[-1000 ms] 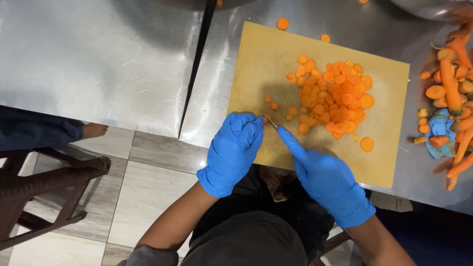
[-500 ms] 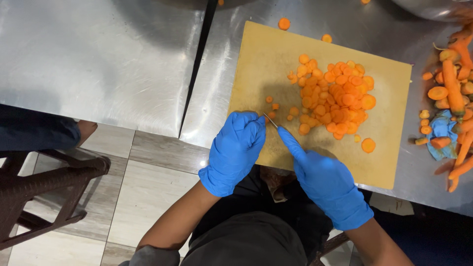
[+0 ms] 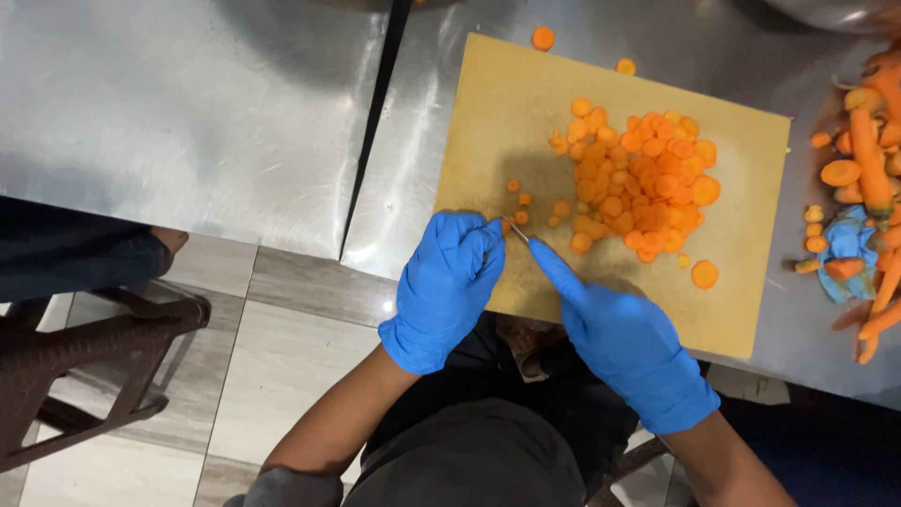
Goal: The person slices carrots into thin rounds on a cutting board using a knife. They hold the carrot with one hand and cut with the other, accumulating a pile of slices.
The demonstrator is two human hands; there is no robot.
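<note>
Barely any shift since the earlier frame: both hands have stayed at the cutting board's (image 3: pixel 526 103) near-left edge. My left hand (image 3: pixel 449 282) fingers pinch a carrot stub (image 3: pixel 506 226); my right hand (image 3: pixel 627 345) grips a knife (image 3: pixel 519 230), index finger along it. The stub lies between both fingertips, nearer the left, with the knife running diagonally up-left toward it.

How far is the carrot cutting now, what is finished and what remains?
Done: a large pile of carrot slices lies on the cutting board. In hand: the left hand pinches a small carrot end at the board's near edge, and the right hand sets a thin knife against it. Left: carrots and trimmings wait on the steel table to the right.
</note>
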